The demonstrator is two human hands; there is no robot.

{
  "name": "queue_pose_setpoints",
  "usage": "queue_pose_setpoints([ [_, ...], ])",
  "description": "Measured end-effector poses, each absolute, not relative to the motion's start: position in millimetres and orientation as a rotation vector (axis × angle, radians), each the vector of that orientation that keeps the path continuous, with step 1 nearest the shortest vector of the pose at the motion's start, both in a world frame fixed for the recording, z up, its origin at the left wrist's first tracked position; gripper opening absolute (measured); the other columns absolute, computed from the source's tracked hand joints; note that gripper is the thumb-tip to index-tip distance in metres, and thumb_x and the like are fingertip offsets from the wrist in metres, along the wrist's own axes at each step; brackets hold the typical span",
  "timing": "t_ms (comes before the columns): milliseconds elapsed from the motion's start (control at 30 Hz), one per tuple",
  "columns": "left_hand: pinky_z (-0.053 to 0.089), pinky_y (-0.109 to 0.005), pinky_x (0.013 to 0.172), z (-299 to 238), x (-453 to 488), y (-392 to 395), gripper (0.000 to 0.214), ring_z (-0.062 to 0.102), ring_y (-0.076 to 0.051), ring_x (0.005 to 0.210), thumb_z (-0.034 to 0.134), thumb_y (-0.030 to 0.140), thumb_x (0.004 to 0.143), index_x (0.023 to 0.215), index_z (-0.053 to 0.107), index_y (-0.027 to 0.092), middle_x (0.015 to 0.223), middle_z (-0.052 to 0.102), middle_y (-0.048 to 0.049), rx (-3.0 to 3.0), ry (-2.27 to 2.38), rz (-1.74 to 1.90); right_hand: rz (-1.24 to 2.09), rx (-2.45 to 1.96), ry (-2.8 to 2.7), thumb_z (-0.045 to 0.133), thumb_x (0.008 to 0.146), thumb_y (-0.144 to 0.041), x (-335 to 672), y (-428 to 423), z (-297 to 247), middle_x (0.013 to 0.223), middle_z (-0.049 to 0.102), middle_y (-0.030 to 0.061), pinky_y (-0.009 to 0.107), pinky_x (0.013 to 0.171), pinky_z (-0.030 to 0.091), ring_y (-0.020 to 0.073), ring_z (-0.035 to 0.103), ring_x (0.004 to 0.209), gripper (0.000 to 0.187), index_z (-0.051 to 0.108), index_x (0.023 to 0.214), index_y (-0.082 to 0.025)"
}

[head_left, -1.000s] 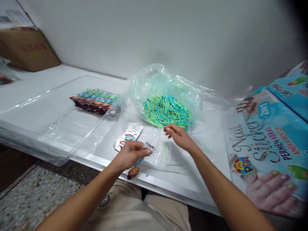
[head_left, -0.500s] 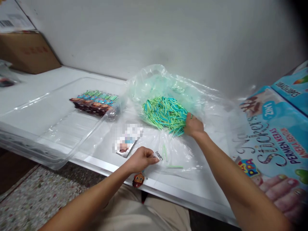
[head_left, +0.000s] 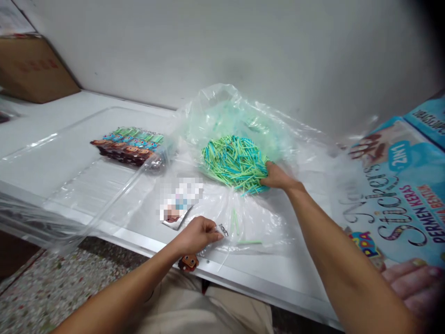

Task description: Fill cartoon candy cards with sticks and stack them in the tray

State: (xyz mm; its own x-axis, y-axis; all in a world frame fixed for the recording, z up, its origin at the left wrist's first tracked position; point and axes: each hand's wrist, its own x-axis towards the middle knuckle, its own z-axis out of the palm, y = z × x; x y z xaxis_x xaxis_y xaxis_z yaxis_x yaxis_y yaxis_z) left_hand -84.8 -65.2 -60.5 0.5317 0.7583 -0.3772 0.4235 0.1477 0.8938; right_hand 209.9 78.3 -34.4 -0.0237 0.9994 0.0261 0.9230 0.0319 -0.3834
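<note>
My left hand (head_left: 198, 234) is closed in a pinch on the top of a small clear packet (head_left: 221, 229). Dark printing shows on that end, and a brown cartoon face (head_left: 188, 263) hangs below my wrist at the table edge; it appears to be the packet's lower end. My right hand (head_left: 276, 175) is at the right side of a heap of thin green and blue sticks (head_left: 234, 162), with its fingers curled into them and the fingertips hidden. The heap lies in the mouth of a large clear plastic bag (head_left: 217, 99). Two loose green sticks (head_left: 249, 242) lie nearer to me.
A clear plastic tray (head_left: 114, 204) at left holds a row of filled cartoon packets (head_left: 128, 146). A partly blurred printed card (head_left: 175, 215) lies beside my left hand. Blue printed packaging (head_left: 399, 185) stands at right, a cardboard box (head_left: 38, 69) at the far left.
The view has shifted slightly, so most things sit a little further left. My left hand still pinches the packet, and my right hand remains at the sticks.
</note>
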Motion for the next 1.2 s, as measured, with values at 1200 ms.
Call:
queue_pose_setpoints([
  [1200, 0.034, -0.024, 0.065, -52, -101, -93, 0.036, 0.049, -0.015, 0.067, 0.052, 0.041, 0.085, 0.061, 0.061, 0.015, 0.056, 0.054, -0.0020, 1.989, 0.948, 0.234, 0.557, -1.598, -2.646, 0.045, 0.095, -0.034, 156, -89, -26, 0.097, 0.068, 0.0038, 0.025, 0.069, 0.041, 0.0173, 0.063, 0.084, 0.026, 0.057, 0.114, -0.023],
])
